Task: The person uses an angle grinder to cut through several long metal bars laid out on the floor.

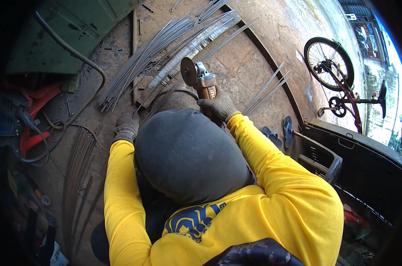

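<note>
My right hand [218,106], in a grey-brown knit glove, is wrapped round the body of an angle grinder [207,87]. The grinder stands nearly upright, its dark disc [189,72] at the top left. My left hand [127,126], gloved too, is closed on a thin metal rod [141,105] low over the ground; its fingertips are partly hidden. Beyond it lies a long bundle of thin grey rods [150,57], beside a pale metal strip [194,48] with a notched edge. Between my yellow sleeves a rounded dark-grey cloth shape [187,153] covers part of the ground.
More rods [266,91] lie to the right, near a dark metal bar [272,62]. Flip-flops [288,131], a bicycle [338,80] and a dark chair-like frame [318,155] stand further right. At left are a green metal panel [63,35], a grey cable [79,54] and rusty rods [79,155].
</note>
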Demonstrator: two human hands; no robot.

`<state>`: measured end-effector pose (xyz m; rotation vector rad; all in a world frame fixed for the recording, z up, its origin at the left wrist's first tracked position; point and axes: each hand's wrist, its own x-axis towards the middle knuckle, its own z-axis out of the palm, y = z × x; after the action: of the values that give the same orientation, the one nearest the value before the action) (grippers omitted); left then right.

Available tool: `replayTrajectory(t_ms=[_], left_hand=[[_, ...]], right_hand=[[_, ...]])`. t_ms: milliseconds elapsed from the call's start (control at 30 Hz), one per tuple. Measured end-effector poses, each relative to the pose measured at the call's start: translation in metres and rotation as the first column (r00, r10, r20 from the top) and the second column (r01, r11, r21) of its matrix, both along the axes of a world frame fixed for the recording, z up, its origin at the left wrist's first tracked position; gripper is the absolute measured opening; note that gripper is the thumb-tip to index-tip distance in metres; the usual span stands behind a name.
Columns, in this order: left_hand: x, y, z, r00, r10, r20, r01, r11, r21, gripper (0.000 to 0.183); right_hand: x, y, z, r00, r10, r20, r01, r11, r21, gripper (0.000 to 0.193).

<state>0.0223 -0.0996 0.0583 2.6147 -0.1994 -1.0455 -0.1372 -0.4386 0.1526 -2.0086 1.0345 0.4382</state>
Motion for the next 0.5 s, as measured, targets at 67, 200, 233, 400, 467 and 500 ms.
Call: replayTrajectory(t_ms=[67, 200, 233, 400, 467, 500], left_hand=[[0.002, 0.007, -0.002, 1.000, -0.011, -0.013, 0.011, 1.000, 0.023, 0.039], [-0.004, -0.014, 0.027, 0.993, 0.068, -0.092, -0.068, 0.998, -0.001, 0.043], [-0.006, -0.015, 0.028, 0.984, 0.129, -0.125, -0.130, 0.991, -0.001, 0.044], [-0.006, 0.049, -0.023, 0.999, -0.022, -0.033, 0.020, 0.999, -0.040, 0.052], [-0.007, 0.051, -0.036, 1.000, -0.031, 0.000, 0.030, 0.996, -0.090, 0.053], [-0.007, 0.043, -0.035, 1.000, -0.020, -0.022, 0.017, 0.995, -0.095, 0.054]], right_hand=[[0.001, 0.002, 0.000, 1.000, 0.004, -0.005, -0.004, 1.000, 0.014, 0.086], [-0.005, -0.009, 0.007, 0.999, -0.018, -0.038, 0.019, 1.000, 0.012, 0.089], [-0.005, -0.010, 0.009, 0.999, -0.020, -0.045, 0.021, 1.000, 0.011, 0.089], [0.006, 0.004, 0.017, 1.000, 0.007, -0.023, -0.006, 0.999, 0.039, 0.090], [0.006, 0.003, 0.016, 1.000, -0.003, -0.017, 0.004, 0.999, 0.046, 0.090], [0.005, 0.001, 0.016, 1.000, -0.015, -0.019, 0.016, 0.999, 0.048, 0.090]])
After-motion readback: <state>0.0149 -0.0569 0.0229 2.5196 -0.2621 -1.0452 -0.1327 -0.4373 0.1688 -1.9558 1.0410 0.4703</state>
